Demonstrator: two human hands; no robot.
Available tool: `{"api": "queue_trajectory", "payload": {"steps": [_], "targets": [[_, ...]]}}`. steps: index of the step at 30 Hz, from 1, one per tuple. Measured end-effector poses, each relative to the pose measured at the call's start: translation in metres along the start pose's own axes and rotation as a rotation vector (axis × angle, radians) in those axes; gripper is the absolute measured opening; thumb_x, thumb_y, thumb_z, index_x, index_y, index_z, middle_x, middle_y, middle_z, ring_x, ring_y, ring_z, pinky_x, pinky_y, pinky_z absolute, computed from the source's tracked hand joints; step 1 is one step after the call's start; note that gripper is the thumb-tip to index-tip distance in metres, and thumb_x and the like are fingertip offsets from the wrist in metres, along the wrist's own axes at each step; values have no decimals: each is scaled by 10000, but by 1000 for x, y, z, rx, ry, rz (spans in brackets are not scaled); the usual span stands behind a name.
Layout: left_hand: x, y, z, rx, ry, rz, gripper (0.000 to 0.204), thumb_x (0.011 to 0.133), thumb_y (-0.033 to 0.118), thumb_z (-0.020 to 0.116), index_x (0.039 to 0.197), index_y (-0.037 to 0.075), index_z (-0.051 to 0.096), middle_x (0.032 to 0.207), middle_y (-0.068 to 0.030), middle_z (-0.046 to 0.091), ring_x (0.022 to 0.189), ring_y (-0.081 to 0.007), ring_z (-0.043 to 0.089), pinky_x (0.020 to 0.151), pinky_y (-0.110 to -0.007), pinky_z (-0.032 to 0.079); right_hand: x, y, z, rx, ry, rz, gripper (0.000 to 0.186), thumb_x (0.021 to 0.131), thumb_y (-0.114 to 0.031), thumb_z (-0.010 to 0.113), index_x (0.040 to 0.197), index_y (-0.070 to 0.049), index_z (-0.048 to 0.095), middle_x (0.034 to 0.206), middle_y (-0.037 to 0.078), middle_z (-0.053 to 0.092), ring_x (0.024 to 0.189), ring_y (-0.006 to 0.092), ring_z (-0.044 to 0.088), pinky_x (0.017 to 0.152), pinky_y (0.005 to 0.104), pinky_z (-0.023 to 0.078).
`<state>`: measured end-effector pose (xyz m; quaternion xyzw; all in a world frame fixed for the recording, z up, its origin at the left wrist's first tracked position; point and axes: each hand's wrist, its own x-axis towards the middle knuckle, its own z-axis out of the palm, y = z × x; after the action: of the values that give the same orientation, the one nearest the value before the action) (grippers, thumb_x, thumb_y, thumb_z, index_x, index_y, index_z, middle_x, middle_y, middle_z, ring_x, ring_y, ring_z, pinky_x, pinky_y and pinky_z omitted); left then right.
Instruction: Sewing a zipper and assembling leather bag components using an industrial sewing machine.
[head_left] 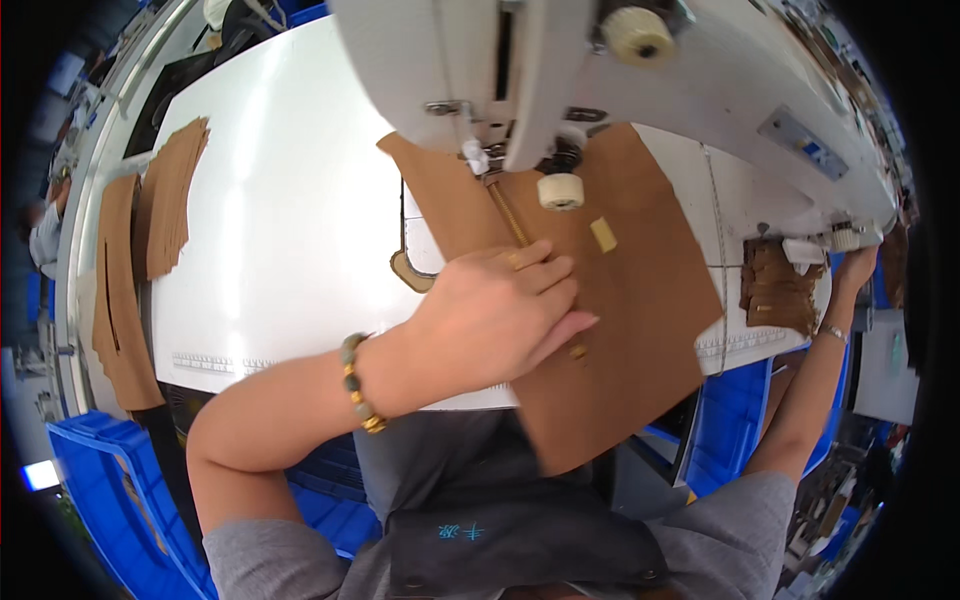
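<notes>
A brown fabric or leather panel (650, 300) lies under the sewing machine head (480, 70), its near corner hanging over the table's front edge. A gold-toothed zipper (508, 212) runs down it from the presser foot (490, 175). Across the zipper lies my left hand (510, 305), fingers bent and close together, gripping the panel along the zipper line. A small gold piece shows just below my thumb. My right hand (858, 268) reaches to the far right end of the machine, beside its knob; its fingers are mostly hidden. A small yellow tab (603, 235) sits on the panel.
Stacks of brown pieces (172, 205) lie at the left, one long piece with a slit (115, 290). Another bundle of brown pieces (780, 285) rests at the right, near the machine's base. Blue crates (105, 490) stand below the table on both sides.
</notes>
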<state>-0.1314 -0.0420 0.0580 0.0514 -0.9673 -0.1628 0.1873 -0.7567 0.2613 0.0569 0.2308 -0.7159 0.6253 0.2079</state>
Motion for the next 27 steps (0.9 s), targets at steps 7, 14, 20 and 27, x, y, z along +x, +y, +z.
{"api": "queue_trajectory", "payload": {"steps": [7,14,20,27], "targets": [[-39,-23,-28,-38,-21,132,242,865,186,843,1070,64,804,1213,-73,782,1262,-292,695,1033,-406,579,-2,11,-7,-235,8,-67,419,1097,-269,525,1440,-48,619,1382,108,689,1252,206,641,1060,347,478],[-40,-35,-31,163,-42,-208,801,866,407,818,1490,-8,537,1540,-203,535,1456,-431,485,1167,-490,451,3,9,-3,62,-33,105,507,1143,-380,440,1417,10,611,1347,97,669,1193,197,662,992,350,541],[-42,-29,-22,162,-16,-254,735,932,371,773,1472,-64,530,1526,-231,539,1450,-436,491,1161,-478,463,-45,-75,19,-219,10,123,429,1099,-259,500,1408,9,627,1396,147,672,1270,225,636,1070,354,490],[-41,-25,-16,158,11,-291,526,1014,112,655,1494,-49,511,1563,-228,510,1462,-425,484,1166,-473,465,-248,-247,125,-63,-760,-786,207,1044,-155,609,1089,13,723,1190,169,724,1102,289,697,946,399,552]]}}
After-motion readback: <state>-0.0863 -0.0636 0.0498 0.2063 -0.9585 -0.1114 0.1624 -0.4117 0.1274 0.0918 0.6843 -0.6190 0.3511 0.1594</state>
